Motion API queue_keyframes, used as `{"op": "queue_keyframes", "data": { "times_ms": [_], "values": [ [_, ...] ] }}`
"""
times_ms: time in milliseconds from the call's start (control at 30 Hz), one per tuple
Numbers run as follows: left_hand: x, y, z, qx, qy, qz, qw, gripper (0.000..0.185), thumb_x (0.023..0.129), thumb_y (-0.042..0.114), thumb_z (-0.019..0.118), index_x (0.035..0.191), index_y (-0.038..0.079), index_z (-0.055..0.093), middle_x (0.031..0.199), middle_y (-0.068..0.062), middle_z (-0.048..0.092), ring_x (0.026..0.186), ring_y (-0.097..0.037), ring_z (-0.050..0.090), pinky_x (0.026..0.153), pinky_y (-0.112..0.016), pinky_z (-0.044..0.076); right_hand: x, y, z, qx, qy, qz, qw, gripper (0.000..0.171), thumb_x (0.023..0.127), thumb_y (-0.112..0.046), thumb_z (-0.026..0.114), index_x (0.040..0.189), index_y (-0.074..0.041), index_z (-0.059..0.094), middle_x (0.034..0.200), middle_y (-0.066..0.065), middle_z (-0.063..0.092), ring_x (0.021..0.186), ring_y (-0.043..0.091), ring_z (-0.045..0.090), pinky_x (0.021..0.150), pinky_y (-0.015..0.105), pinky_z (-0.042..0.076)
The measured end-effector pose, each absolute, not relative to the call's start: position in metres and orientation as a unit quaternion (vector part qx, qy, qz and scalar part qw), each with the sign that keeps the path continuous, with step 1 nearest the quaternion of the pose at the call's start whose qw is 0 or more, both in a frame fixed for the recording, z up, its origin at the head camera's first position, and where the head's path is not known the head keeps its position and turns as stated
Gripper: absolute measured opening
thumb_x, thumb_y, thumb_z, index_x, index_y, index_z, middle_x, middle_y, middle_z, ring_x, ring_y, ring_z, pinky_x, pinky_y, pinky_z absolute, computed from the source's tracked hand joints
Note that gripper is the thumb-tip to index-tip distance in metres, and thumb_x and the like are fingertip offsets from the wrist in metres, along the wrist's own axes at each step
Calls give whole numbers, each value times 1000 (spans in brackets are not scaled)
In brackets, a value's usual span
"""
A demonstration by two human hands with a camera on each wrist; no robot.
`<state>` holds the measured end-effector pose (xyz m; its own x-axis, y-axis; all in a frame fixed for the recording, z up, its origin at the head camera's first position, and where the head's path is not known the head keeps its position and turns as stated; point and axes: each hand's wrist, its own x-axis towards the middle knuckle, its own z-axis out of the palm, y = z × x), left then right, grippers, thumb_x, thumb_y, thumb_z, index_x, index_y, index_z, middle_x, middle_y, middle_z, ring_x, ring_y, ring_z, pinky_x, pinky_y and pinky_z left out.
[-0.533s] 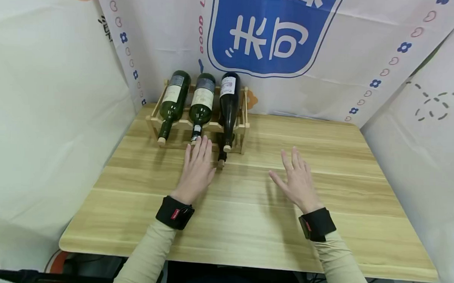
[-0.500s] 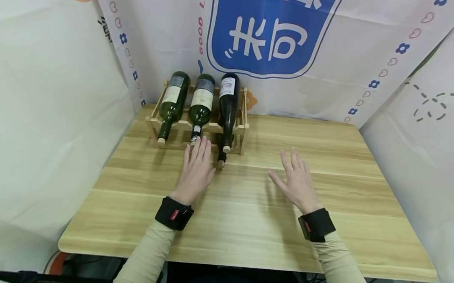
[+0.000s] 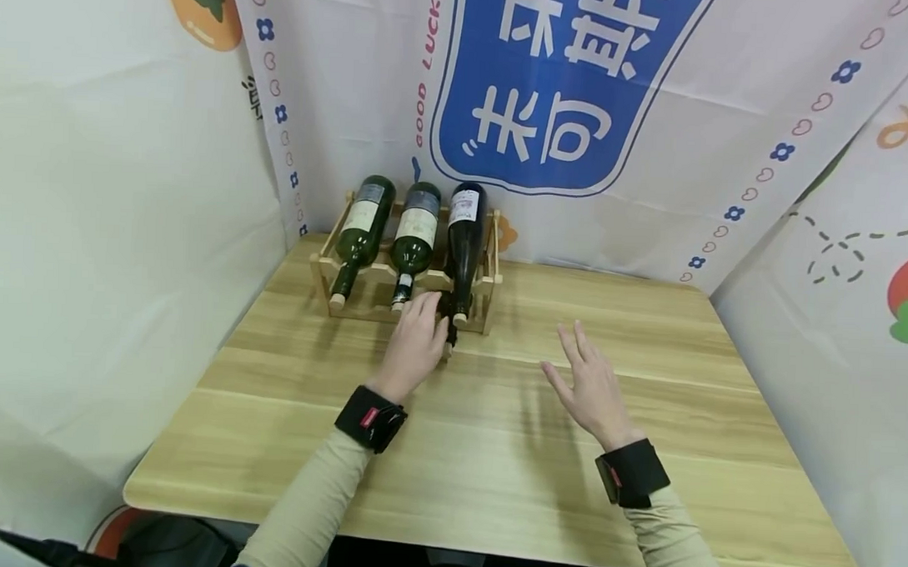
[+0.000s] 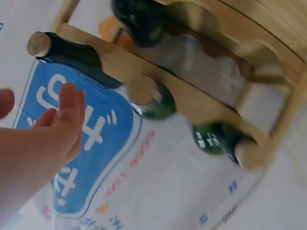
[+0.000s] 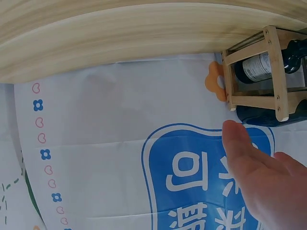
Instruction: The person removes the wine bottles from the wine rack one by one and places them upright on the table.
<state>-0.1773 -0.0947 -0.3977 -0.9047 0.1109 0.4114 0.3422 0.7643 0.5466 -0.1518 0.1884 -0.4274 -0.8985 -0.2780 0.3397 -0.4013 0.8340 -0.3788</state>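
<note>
A wooden rack (image 3: 488,295) stands at the table's back left. Three wine bottles lie on its top tier: a green one (image 3: 360,230), a second green one (image 3: 416,232) and a dark one (image 3: 466,234). Below them, a fourth bottle's neck (image 3: 449,332) pokes out toward me. My left hand (image 3: 418,341) is right beside that neck with its fingers extended; in the left wrist view the left hand (image 4: 55,124) holds nothing. My right hand (image 3: 589,380) hovers flat over the bare table (image 3: 493,452), fingers spread.
Printed white cloth walls (image 3: 126,222) close in the table on the left, back and right. In the right wrist view the rack (image 5: 273,67) lies beyond the right hand's fingertips (image 5: 235,134). Corked necks (image 4: 39,43) stick out past the rack's front bar (image 4: 192,103).
My left hand has moved forward and right, from in front of the middle bottle to the lower bottle's neck. The right hand has barely moved. The head view has tilted up.
</note>
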Motion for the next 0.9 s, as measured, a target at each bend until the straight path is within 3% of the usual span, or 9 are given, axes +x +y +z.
{"op": "queue_keyframes", "data": {
  "times_ms": [200,400,500,633,733,900],
  "values": [
    [-211,-69,-394,-31,-911,-402,89,55,101,36,48,138,-3,41,130,-25,51,119,-39,52,99,-50,45,-161,197,-424,190,-943,221,159,67,96,-32,59,149,-2,32,154,30,25,131,49,41,104,63,38],
    [-235,-61,-400,34,-895,-444,14,53,98,44,49,124,-1,45,89,-16,60,79,-32,63,67,-36,49,-171,197,-417,195,-944,219,154,67,97,-35,56,150,-4,30,155,29,24,135,47,37,106,62,36],
    [-244,-63,-403,50,-870,-491,-6,49,98,43,50,114,-3,52,74,-14,61,68,-33,65,53,-28,45,-178,193,-415,199,-944,219,148,67,97,-35,55,150,-4,30,155,28,25,136,46,36,107,60,36],
    [-250,-63,-407,63,-800,-596,-33,46,99,37,52,101,-7,62,68,-13,66,60,-26,68,52,-27,51,-189,190,-417,202,-943,226,135,67,97,-36,55,150,-3,31,155,28,25,136,47,37,107,60,37],
    [-254,-62,-410,69,-722,-686,-57,43,100,31,52,107,-11,61,65,-10,66,52,-16,65,57,-28,56,-198,188,-417,203,-939,246,127,66,97,-36,56,149,-3,32,154,29,25,134,48,38,106,61,37],
    [-262,-58,-417,62,-639,-763,-76,41,101,21,51,118,-16,52,64,-5,60,49,-11,61,50,-22,52,-220,184,-413,204,-927,296,103,65,98,-36,54,150,-4,31,157,28,17,137,49,34,109,62,34]
  ]
}}
